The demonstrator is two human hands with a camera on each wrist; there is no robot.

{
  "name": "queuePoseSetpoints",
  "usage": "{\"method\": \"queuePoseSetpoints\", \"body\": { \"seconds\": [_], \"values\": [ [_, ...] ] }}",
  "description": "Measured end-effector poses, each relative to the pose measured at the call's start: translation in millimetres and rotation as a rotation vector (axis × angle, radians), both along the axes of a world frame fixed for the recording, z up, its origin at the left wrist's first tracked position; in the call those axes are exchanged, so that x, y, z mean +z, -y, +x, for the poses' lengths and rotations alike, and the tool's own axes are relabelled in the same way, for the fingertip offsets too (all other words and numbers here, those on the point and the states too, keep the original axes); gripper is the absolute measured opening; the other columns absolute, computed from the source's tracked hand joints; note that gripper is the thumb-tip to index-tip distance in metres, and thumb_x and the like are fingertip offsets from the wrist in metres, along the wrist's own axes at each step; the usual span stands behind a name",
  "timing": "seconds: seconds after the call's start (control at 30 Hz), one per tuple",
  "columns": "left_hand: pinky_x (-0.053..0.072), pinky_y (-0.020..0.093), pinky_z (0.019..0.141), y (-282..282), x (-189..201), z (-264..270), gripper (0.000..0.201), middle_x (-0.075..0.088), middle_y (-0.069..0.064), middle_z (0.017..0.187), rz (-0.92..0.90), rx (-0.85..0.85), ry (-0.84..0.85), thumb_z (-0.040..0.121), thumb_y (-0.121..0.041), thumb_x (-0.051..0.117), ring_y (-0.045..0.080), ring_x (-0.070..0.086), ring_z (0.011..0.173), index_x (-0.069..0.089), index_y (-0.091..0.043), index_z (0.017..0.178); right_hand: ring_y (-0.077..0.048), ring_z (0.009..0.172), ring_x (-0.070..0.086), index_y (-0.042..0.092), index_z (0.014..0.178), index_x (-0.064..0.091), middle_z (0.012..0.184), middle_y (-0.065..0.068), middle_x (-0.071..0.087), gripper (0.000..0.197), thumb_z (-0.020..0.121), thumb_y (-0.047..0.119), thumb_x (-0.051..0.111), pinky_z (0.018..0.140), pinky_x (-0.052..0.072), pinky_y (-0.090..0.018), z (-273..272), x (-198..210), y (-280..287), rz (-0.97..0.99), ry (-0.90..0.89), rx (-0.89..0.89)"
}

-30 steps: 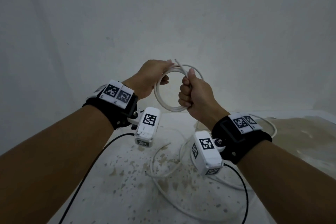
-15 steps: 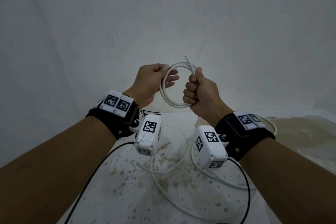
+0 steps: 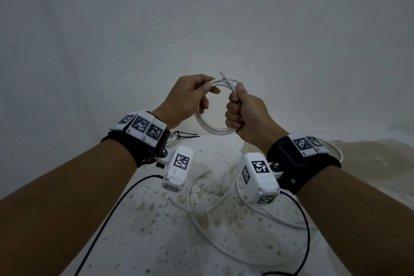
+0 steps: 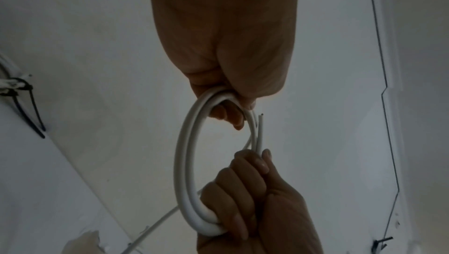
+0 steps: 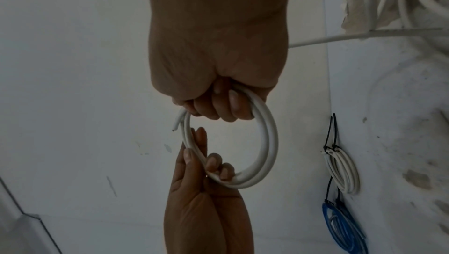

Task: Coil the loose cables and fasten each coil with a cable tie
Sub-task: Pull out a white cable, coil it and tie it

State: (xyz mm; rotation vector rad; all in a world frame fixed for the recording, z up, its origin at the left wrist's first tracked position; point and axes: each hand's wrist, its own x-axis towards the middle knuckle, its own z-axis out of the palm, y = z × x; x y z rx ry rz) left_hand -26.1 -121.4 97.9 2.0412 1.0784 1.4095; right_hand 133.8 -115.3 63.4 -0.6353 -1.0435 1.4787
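A white cable is wound into a small coil [image 3: 210,127] of a few turns, held up in the air in front of the wall. My right hand [image 3: 240,111] grips the coil's right side in a fist, thumb on top, with the cut cable end [image 3: 225,76] sticking up above it. My left hand [image 3: 197,94] pinches the coil's top left between thumb and curled fingers. In the left wrist view the coil [image 4: 184,162] hangs between both hands. The rest of the white cable [image 3: 201,208] trails down from the right fist onto the stained white table [image 3: 156,242].
A tied white coil [image 5: 345,169] with black cable ties and a tied blue coil [image 5: 340,227] lie at the table's far left by the wall. Loose cable loops [image 3: 257,210] sprawl over the table's middle. Black wrist-camera leads [image 3: 107,215] run across the table.
Both hands with the coil have risen a little and shifted right. The left hand slid from cupping the coil's left side to pinching its top left.
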Motion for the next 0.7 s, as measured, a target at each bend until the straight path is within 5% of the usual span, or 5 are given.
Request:
{"method": "queuePoseSetpoints", "body": {
  "seconds": [0.3,0.4,0.5,0.6,0.7],
  "values": [
    [0.044,0.026,0.046,-0.4,0.4,-1.6,0.032,0.06,0.006,0.092,-0.109,-0.074,-0.08,0.102,-0.001,0.035,0.008,0.042,0.048,0.061,-0.008,0.12,-0.009,0.042,0.018,0.02,0.069,0.041,0.05,0.007,0.024,0.044,0.103,0.047,0.037,0.042,0.017,-0.023,1.9,-6.8,-1.4,0.029,0.093,0.024],
    [0.037,0.028,0.045,-1.4,2.2,-1.2,0.025,0.052,0.008,0.074,-0.113,-0.053,-0.133,0.104,-0.012,0.039,0.012,0.036,0.047,0.064,-0.005,0.104,-0.01,0.044,0.018,0.019,0.069,0.04,0.052,0.007,0.025,0.044,0.104,0.046,0.037,0.043,0.016,-0.024,1.5,-7.3,0.6,0.076,0.174,0.031],
    [0.031,0.025,0.045,-2.0,2.1,3.1,0.044,0.037,0.007,0.06,-0.055,0.019,-0.173,0.102,-0.031,0.048,0.012,0.031,0.047,0.059,0.008,0.083,-0.011,0.046,0.017,0.019,0.068,0.039,0.053,0.007,0.024,0.044,0.103,0.047,0.038,0.043,0.016,-0.024,-1.5,-7.3,2.6,0.162,0.293,0.03],
    [0.032,0.021,0.05,-3.8,-2.2,7.8,0.045,0.042,0.006,0.059,0.023,0.109,-0.13,0.097,-0.039,0.055,0.008,0.035,0.048,0.064,-0.008,0.066,-0.011,0.047,0.019,0.019,0.068,0.04,0.053,0.006,0.025,0.045,0.102,0.049,0.04,0.044,0.017,-0.025,-4.3,-3.8,5.6,0.227,0.381,0.022],
    [0.034,0.025,0.053,-6.4,-6.4,9.2,0.04,0.047,0.0,0.058,-0.004,0.125,-0.031,0.097,-0.036,0.056,0.009,0.039,0.05,0.069,-0.011,0.069,-0.013,0.044,0.03,0.014,0.069,0.049,0.051,0.005,0.035,0.05,0.102,0.049,0.038,0.043,0.028,-0.024,-5.2,-0.2,9.9,0.213,0.455,-0.043]
  ]
}}
